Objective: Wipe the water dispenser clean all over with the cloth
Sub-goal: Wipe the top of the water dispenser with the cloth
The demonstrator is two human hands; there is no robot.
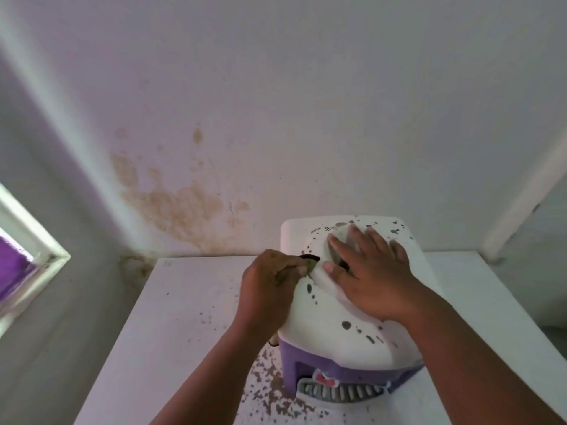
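The water dispenser (334, 314) has a white top spotted with dark splashes, a purple body and a grey drip grille at its front. It stands on a white table (184, 317). A white cloth (325, 279) lies bunched over the middle of the top. My right hand (371, 271) rests on the cloth with fingers spread and the thumb tucked against a fold. My left hand (270, 286) is at the top's left edge, its fingers pinched together at the cloth's near-left edge beside a dark curved rim. Most of the cloth is hidden under my right hand.
Brown and dark specks cover the table in front of and left of the dispenser. A stained white wall (184, 204) rises right behind the table. A window frame (36, 250) is at the far left, and a white ledge runs off to the right.
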